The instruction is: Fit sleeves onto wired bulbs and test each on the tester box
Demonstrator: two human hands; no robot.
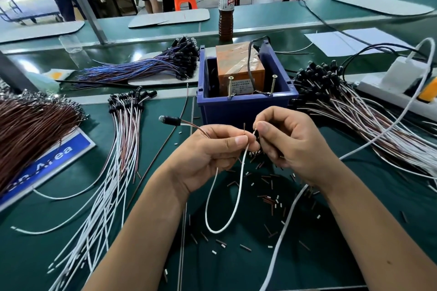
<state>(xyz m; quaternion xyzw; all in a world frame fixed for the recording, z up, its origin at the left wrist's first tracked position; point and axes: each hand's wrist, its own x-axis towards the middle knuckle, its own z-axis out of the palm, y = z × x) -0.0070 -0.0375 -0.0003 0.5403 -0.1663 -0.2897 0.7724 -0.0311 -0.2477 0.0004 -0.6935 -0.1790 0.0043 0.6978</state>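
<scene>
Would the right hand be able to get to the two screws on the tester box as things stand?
Probably yes: the screws stand exposed just beyond the right hand, nothing between, though it pinches a white wire.

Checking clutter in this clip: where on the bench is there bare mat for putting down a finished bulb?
Bare mat lies between the white-wire bundle and the blue box, and behind the box around the bottle. Crowded: the sleeve scraps under both hands.
</scene>
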